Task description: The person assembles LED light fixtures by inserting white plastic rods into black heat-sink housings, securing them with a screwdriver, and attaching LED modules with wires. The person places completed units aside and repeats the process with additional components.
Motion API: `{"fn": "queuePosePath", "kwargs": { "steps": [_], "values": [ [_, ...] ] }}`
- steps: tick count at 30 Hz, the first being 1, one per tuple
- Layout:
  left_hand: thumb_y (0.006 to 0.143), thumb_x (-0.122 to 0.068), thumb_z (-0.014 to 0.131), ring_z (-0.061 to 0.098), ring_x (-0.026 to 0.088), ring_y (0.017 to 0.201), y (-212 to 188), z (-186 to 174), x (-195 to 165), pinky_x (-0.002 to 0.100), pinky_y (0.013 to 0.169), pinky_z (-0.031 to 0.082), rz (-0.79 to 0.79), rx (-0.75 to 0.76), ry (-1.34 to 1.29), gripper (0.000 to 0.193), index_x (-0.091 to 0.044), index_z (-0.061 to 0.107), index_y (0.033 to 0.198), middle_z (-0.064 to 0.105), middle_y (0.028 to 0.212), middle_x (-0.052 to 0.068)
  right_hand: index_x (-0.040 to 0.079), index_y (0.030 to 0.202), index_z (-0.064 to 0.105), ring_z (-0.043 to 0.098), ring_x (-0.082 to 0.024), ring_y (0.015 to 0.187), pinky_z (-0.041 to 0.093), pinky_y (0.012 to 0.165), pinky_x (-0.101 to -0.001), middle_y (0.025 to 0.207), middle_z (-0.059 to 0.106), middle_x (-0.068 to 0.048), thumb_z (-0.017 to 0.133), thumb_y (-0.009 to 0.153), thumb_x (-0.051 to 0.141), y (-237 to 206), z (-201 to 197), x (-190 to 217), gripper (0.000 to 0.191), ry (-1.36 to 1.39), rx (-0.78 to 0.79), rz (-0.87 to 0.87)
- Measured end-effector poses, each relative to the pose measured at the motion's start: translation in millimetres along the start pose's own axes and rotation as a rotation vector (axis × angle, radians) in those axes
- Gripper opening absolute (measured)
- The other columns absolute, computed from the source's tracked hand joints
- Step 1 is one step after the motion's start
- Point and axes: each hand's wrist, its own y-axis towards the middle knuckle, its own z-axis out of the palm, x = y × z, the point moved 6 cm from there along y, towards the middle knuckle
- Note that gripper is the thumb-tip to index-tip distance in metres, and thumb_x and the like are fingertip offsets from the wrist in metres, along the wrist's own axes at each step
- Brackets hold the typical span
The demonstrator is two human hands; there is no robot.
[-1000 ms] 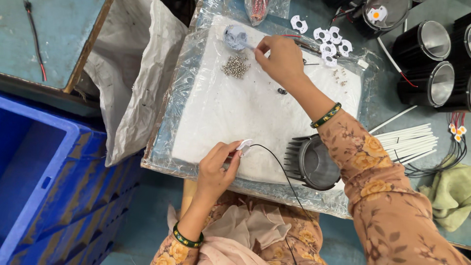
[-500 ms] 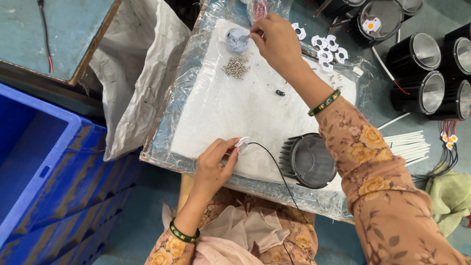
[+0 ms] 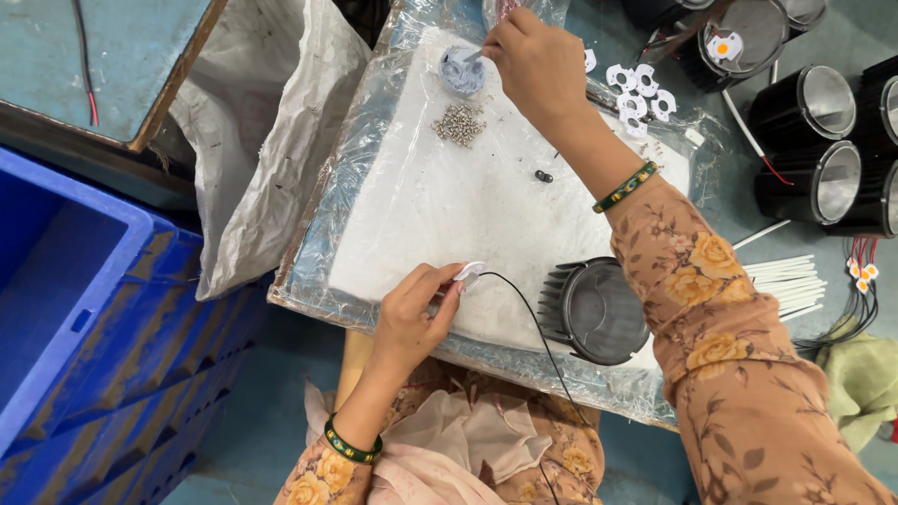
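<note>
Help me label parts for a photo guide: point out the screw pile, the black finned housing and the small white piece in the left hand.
screw pile [image 3: 458, 123], head view, middle of the heap
finned housing [image 3: 596, 310], head view, its round grey top
white piece [image 3: 468, 273], head view, the end showing past the fingertips

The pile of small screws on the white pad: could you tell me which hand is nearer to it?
Right. The right hand is just beside the pile of small screws, at the small round dish; the left hand is at the pad's near edge.
</note>
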Motion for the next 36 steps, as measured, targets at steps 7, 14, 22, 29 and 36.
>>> {"fn": "queuePosePath", "kwargs": {
  "steps": [7, 14, 22, 29, 36],
  "values": [
    [0.091, -0.002, 0.071, 0.065, 0.019, 0.067, 0.2, 0.1, 0.0, 0.030, 0.056, 0.049, -0.017, 0.002, 0.008, 0.024, -0.006, 0.073, 0.115, 0.067, 0.086, 0.008, 0.012, 0.093, 0.073, 0.064, -0.024, 0.071, 0.049, 0.063, -0.0362, 0.091, 0.065, 0.000, 0.084, 0.094, 0.021, 0.4, 8.8, 2.1, 0.014, -0.043, 0.010, -0.079],
    [0.091, -0.002, 0.071, 0.065, 0.019, 0.068, 0.3, 0.3, -1.2, 0.030, 0.056, 0.049, -0.005, -0.002, 0.015, 0.023, -0.005, 0.072, 0.114, 0.067, 0.087, 0.009, 0.013, 0.091, 0.072, 0.061, -0.022, 0.073, 0.045, 0.067, -0.0370, 0.088, 0.064, 0.001, 0.081, 0.096, 0.022, -1.8, 18.9, -2.1, 0.014, -0.077, 0.075, -0.119],
    [0.091, -0.002, 0.071, 0.064, 0.019, 0.067, 1.4, -0.2, -2.5, 0.031, 0.056, 0.049, -0.017, 0.005, 0.014, 0.022, -0.005, 0.073, 0.113, 0.068, 0.087, 0.008, 0.015, 0.090, 0.073, 0.059, -0.022, 0.071, 0.041, 0.067, -0.0371, 0.087, 0.064, 0.002, 0.082, 0.095, 0.021, -4.4, 23.8, -4.5, 0.012, -0.096, 0.050, -0.061],
    [0.091, -0.002, 0.071, 0.066, 0.020, 0.069, 0.9, -0.1, -1.9, 0.031, 0.060, 0.052, 0.001, 0.009, 0.013, 0.024, -0.005, 0.072, 0.115, 0.067, 0.087, 0.009, 0.015, 0.090, 0.071, 0.055, -0.024, 0.072, 0.041, 0.071, -0.0372, 0.090, 0.064, 0.001, 0.082, 0.095, 0.018, -4.4, 24.0, -4.9, 0.012, -0.091, 0.009, -0.020],
    [0.091, -0.002, 0.071, 0.066, 0.021, 0.069, 0.9, -0.1, -1.4, 0.032, 0.059, 0.051, -0.002, 0.004, 0.017, 0.023, -0.005, 0.072, 0.114, 0.068, 0.088, 0.009, 0.015, 0.094, 0.073, 0.054, -0.025, 0.077, 0.042, 0.079, -0.0366, 0.090, 0.064, 0.002, 0.079, 0.093, 0.014, -4.3, 22.9, -6.9, 0.006, -0.010, 0.065, -0.099]
  ]
}}
